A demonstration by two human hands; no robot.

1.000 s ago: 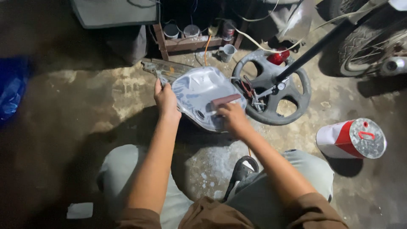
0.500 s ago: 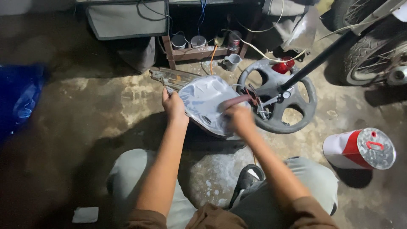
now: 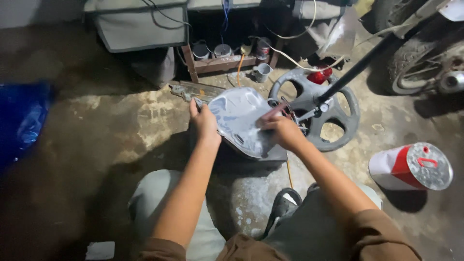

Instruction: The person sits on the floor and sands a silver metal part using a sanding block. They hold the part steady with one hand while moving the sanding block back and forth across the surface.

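Note:
A grey curved panel [image 3: 239, 121] with a wet shine lies tilted on a dark block in front of my knees. My left hand [image 3: 205, 123] grips its left edge and steadies it. On the panel's right side my right hand [image 3: 281, 131] presses a small reddish-brown sanding pad [image 3: 273, 112]; the fingers cover most of the pad.
A dark spoked wheel [image 3: 316, 107] with a black rod lies right of the panel. A red and white can [image 3: 411, 166] lies on the concrete floor at right. Small tins [image 3: 223, 50] sit on a low wooden shelf behind. A tyre [image 3: 419, 57] is at top right, a blue bag [image 3: 21, 121] at left.
My right hand has slid the pad up and to the right across the panel. The left hand has kept its grip on the panel's edge. The camera view has shifted slightly.

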